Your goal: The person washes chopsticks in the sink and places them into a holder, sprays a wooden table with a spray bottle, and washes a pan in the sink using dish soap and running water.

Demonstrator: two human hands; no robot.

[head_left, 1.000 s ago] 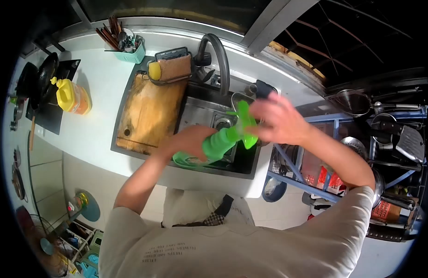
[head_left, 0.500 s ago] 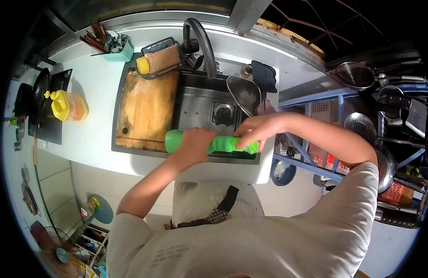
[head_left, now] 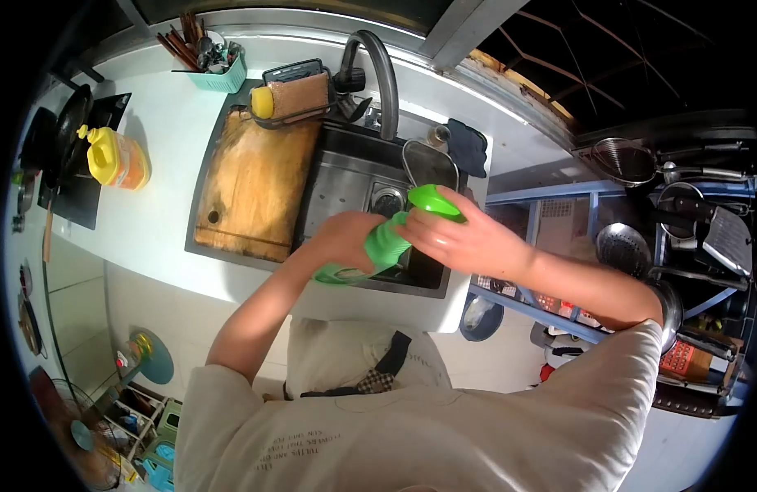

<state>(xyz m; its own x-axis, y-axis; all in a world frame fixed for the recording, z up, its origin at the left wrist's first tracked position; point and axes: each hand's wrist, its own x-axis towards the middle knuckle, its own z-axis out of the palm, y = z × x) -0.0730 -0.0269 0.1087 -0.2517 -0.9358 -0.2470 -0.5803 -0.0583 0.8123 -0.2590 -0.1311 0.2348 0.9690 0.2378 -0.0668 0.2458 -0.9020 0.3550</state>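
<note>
A translucent green plastic bottle (head_left: 386, 240) with a ribbed neck is held slanted over the near edge of the sink (head_left: 434, 280). My left hand (head_left: 345, 239) is closed round its body, and the bottle's base shows below the wrist. At the upper end, my right hand (head_left: 464, 234) grips the bright green cap (head_left: 431, 199), its fingers against the bottle's neck. Whether the cap is still joined to the neck, I cannot tell. Just beyond it, an oval mesh strainer (head_left: 430, 166) rests at the sink's right side.
A wooden cutting board (head_left: 259, 189) covers the sink's left part, under a curved black faucet (head_left: 384, 86). Behind it is a sponge rack (head_left: 295, 97). A yellow jug (head_left: 116, 160) stands on the left counter. A blue rack (head_left: 595, 217) with strainers and pans is at right.
The bottle has gone from nearly level to slanted, its capped end raised away from me. My right hand has moved up with the cap. The whole view has shifted slightly.
</note>
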